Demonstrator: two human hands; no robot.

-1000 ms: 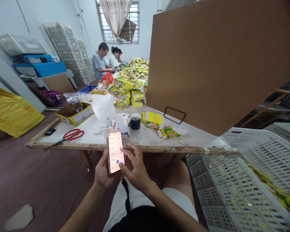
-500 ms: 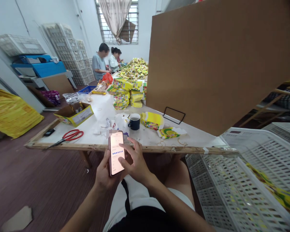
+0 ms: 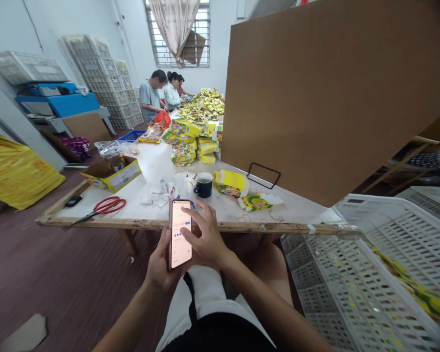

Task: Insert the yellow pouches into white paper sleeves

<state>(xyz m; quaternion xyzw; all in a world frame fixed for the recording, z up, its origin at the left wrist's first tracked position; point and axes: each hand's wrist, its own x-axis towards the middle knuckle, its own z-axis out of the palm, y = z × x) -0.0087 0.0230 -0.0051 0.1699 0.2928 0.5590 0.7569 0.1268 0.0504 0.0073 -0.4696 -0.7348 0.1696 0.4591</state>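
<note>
A smartphone (image 3: 182, 247) with a lit, pale screen is held upright above my lap, just in front of the table's near edge. My left hand (image 3: 162, 261) grips it from the left side and below. Over the screen is my right hand (image 3: 207, 237), fingers apart, with the index finger and thumb at or just above the glass; contact is hard to tell. Behind the phone stand a dark mug (image 3: 204, 187) and crumpled white wrappers (image 3: 161, 193). Red-handled scissors (image 3: 108, 206) lie to the left, their blades reaching over the edge.
A large cardboard sheet (image 3: 315, 98) stands on the table's right. Yellow packets (image 3: 185, 142) are stacked mid-table, near an open box (image 3: 122, 176). White plastic crates (image 3: 333, 283) stand at my right. Several co-workers (image 3: 152, 98) sit along the far left side.
The phone and both hands have shifted slightly right. The page on the screen has changed, and my right index finger is higher on it. One co-worker's head has bent lower.
</note>
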